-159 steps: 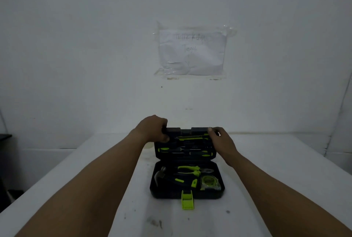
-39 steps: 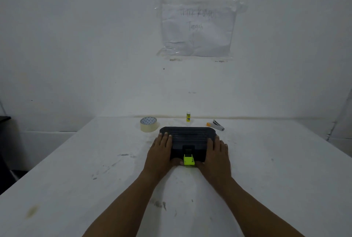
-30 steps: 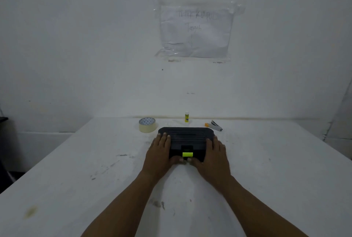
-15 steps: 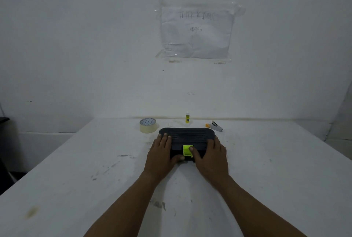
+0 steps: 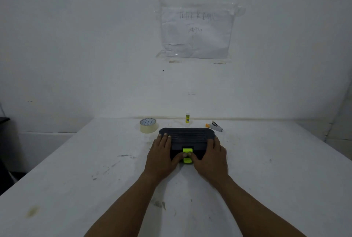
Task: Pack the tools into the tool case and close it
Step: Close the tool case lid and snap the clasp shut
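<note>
Inside the shut tool case point(image 5: 187, 137) everything is hidden; left hand point(image 5: 162, 155) and right hand point(image 5: 210, 157) lie flat, fingers straight, thumbs pressing its green latch point(image 5: 187, 152)

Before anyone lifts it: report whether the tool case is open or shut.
Shut: the tool case lid lies flat on its base; both thumbs press the green latch. Whether it has locked, cannot tell.

The black tool case point(image 5: 187, 136) lies flat on the white table, lid down and ribbed on top; its lime-green latch point(image 5: 187, 154) sits folded against the near edge.
</note>
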